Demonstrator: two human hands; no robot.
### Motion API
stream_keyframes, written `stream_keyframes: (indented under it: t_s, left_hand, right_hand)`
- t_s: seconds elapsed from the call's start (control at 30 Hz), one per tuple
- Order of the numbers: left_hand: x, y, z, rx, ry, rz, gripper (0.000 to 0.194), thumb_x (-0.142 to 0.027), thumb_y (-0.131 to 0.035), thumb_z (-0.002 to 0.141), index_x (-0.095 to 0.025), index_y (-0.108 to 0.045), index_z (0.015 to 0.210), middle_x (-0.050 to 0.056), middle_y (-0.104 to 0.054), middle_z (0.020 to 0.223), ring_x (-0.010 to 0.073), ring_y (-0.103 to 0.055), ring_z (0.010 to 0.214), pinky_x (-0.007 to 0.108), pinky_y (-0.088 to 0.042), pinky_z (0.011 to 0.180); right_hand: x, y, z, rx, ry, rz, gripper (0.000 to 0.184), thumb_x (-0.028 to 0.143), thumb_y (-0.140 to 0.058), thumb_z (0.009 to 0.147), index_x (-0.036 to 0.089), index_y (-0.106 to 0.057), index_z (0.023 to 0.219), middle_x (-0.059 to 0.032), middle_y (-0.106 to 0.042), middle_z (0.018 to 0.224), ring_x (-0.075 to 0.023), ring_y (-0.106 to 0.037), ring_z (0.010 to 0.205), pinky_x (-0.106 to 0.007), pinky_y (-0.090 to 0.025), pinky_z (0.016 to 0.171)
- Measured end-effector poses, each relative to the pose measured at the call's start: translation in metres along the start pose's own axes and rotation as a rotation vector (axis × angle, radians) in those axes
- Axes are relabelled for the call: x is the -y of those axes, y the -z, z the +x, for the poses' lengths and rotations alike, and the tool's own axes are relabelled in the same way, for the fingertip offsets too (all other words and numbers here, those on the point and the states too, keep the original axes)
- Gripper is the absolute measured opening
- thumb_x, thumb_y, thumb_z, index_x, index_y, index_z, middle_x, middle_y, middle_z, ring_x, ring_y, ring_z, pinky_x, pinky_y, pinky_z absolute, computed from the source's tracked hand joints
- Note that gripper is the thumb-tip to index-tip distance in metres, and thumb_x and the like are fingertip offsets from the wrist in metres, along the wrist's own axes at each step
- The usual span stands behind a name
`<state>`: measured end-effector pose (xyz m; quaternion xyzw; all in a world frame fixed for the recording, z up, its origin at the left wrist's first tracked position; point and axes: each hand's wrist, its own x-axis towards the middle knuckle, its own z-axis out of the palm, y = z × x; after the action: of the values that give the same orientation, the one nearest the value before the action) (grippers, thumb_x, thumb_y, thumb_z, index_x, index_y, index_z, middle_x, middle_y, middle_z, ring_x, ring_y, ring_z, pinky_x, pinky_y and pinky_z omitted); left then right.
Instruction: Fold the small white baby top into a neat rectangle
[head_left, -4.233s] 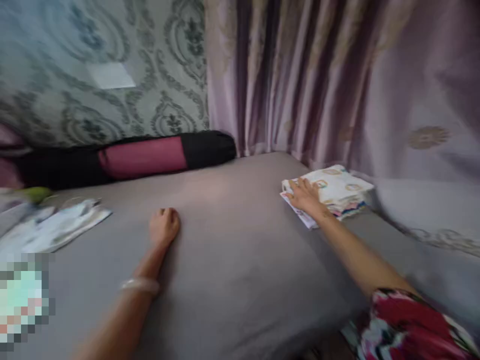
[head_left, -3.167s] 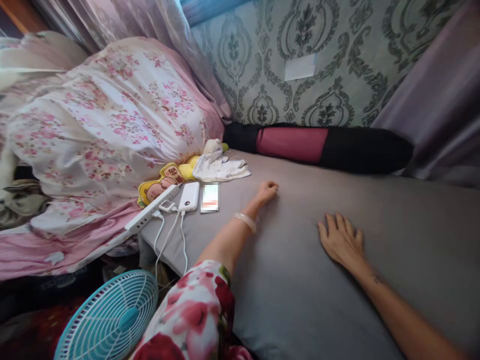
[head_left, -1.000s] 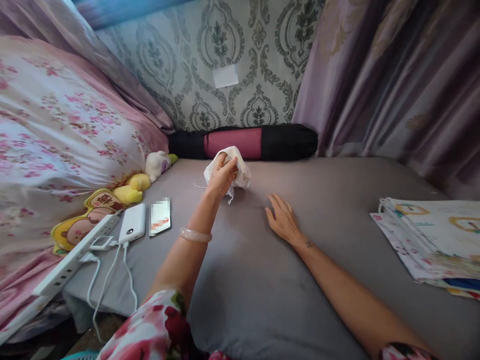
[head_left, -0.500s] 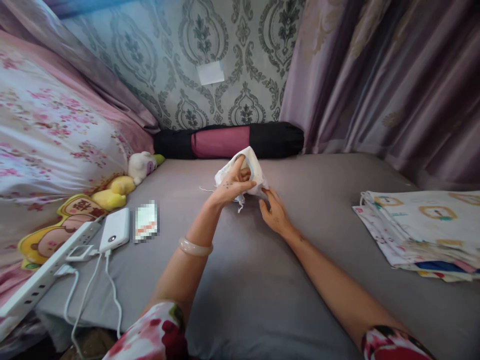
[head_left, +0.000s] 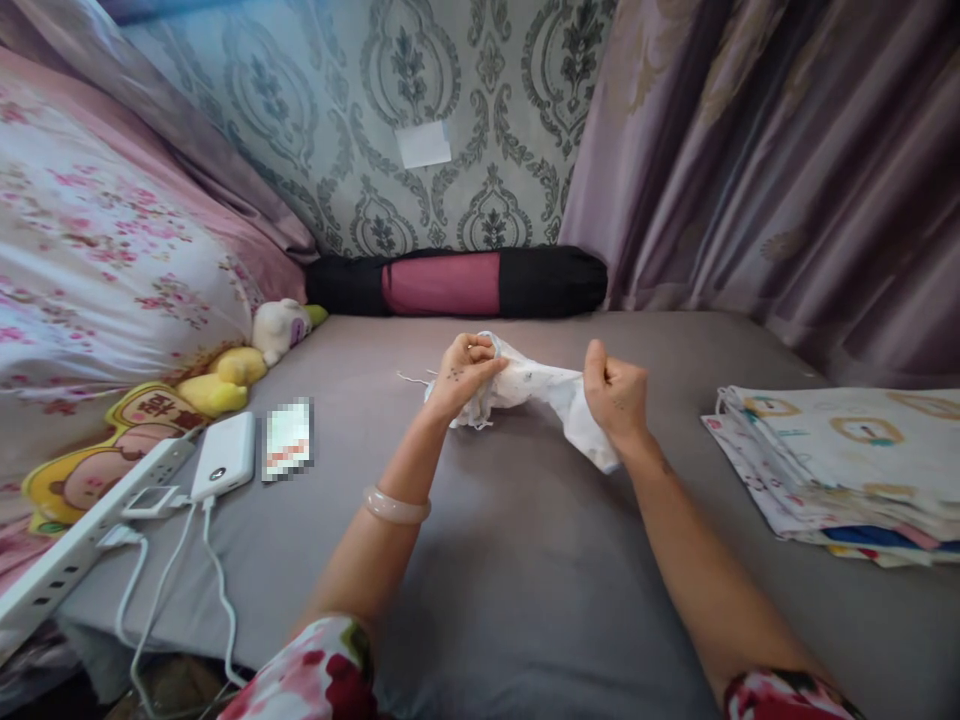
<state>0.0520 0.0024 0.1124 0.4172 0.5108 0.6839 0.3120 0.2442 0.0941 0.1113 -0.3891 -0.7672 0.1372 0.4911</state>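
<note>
A small white garment (head_left: 529, 382) with a faint print and thin tie strings is stretched between my hands above the grey sheet. My left hand (head_left: 461, 378) is closed on its bunched left end, where a pale bluish edge shows. Strings and gathered folds hang below that hand. My right hand (head_left: 616, 398), in a fist with the thumb up, grips the other end, and a loose flap droops beneath it. Which part of the garment each hand holds, I cannot tell.
A stack of folded cloths (head_left: 832, 440) lies at the right. At the left are a power strip (head_left: 82, 540), a white power bank (head_left: 225, 455) with cables, and plush toys (head_left: 225, 380). A black and pink roll (head_left: 442, 283) lies along the wall.
My right hand has moved right and closed on the garment, pulling it out sideways. My left hand has come slightly down, its fingers no longer reaching up inside the opening.
</note>
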Motion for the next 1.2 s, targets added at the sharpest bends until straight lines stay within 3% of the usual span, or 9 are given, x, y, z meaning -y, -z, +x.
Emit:
stream_keyframes:
  t_s: [0.2,0.27,0.37,0.43,0.57,0.73,0.93,1.03,1.2]
  left_hand:
    - [0.013,-0.017,-0.002,0.007,-0.081,-0.034,0.044,-0.026,-0.077,0.07,-0.019,-0.048,0.102,-0.003,-0.063,0.075,0.0091,-0.06,0.065,0.022,-0.046,0.063]
    - [0.014,-0.022,-0.004,0.024,-0.088,-0.021,0.041,-0.025,-0.074,0.073,-0.019,-0.05,0.105,-0.002,-0.064,0.077,0.0087,-0.06,0.066,0.022,-0.045,0.062]
    - [0.012,-0.029,-0.007,0.077,-0.086,-0.015,0.039,-0.023,-0.07,0.077,-0.019,-0.05,0.11,-0.001,-0.065,0.081,0.0087,-0.06,0.066,0.021,-0.045,0.062]
    - [0.01,-0.033,-0.009,0.105,-0.078,-0.005,0.038,-0.022,-0.068,0.078,-0.019,-0.05,0.112,0.0,-0.066,0.083,0.0092,-0.061,0.069,0.021,-0.046,0.063]
    - [0.006,-0.038,-0.012,0.105,-0.072,0.033,0.039,-0.022,-0.067,0.08,-0.018,-0.05,0.115,0.001,-0.068,0.083,0.0106,-0.062,0.069,0.022,-0.047,0.063]
    - [0.001,-0.04,-0.017,0.116,-0.088,0.065,0.04,-0.024,-0.066,0.081,-0.017,-0.049,0.116,0.002,-0.068,0.083,0.0111,-0.062,0.068,0.022,-0.047,0.061]
    - [-0.002,-0.036,-0.021,0.139,-0.156,0.059,0.038,-0.024,-0.068,0.08,-0.017,-0.051,0.114,0.004,-0.069,0.089,0.0129,-0.065,0.079,0.026,-0.051,0.073]
    - [-0.005,-0.029,-0.024,0.063,-0.195,0.083,0.031,-0.026,-0.068,0.08,-0.018,-0.056,0.108,0.005,-0.07,0.091,0.013,-0.066,0.083,0.026,-0.052,0.077]
    - [-0.016,-0.01,-0.036,-0.157,-0.208,0.213,0.021,-0.037,-0.062,0.086,-0.016,-0.064,0.09,0.001,-0.066,0.069,0.0085,-0.06,0.058,0.02,-0.049,0.057]
  right_hand:
    - [-0.018,0.017,0.013,0.507,-0.097,-0.306,0.057,0.05,-0.04,0.094,0.021,-0.047,0.045,-0.0038,-0.05,0.048,-0.0165,-0.048,0.049,-0.029,-0.022,0.051]
    - [-0.023,0.02,0.015,0.598,-0.108,-0.35,0.053,0.049,-0.043,0.092,0.021,-0.05,0.048,-0.004,-0.052,0.05,-0.0173,-0.049,0.05,-0.029,-0.023,0.052]
    - [-0.022,0.02,0.014,0.506,-0.03,-0.302,0.042,0.044,-0.046,0.091,0.021,-0.058,0.058,-0.0044,-0.058,0.058,-0.0186,-0.054,0.058,-0.029,-0.028,0.055]
    - [-0.015,0.015,0.011,0.425,0.06,-0.14,0.032,0.041,-0.047,0.092,0.022,-0.063,0.072,-0.0041,-0.064,0.071,-0.0186,-0.058,0.067,-0.028,-0.035,0.061]
    - [0.007,0.0,-0.002,0.375,0.135,0.092,0.027,0.049,-0.057,0.087,0.023,-0.061,0.092,-0.0044,-0.064,0.092,-0.0193,-0.059,0.082,-0.029,-0.041,0.07]
    - [0.023,-0.015,-0.019,0.272,0.071,0.05,0.034,0.056,-0.056,0.085,0.023,-0.053,0.089,-0.0052,-0.06,0.09,-0.022,-0.058,0.083,-0.031,-0.04,0.067]
    - [0.019,-0.021,-0.021,0.308,0.029,0.192,0.026,0.049,-0.053,0.09,0.023,-0.054,0.087,-0.0024,-0.062,0.08,-0.0188,-0.057,0.07,-0.03,-0.04,0.065]
    - [0.015,-0.02,-0.017,0.322,0.043,0.269,0.025,0.046,-0.055,0.089,0.022,-0.058,0.083,-0.0026,-0.063,0.08,-0.0183,-0.058,0.07,-0.03,-0.041,0.067]
    - [0.01,-0.017,-0.009,0.272,0.025,0.292,0.025,0.044,-0.057,0.087,0.021,-0.064,0.081,-0.0048,-0.065,0.082,-0.0186,-0.058,0.071,-0.032,-0.043,0.069]
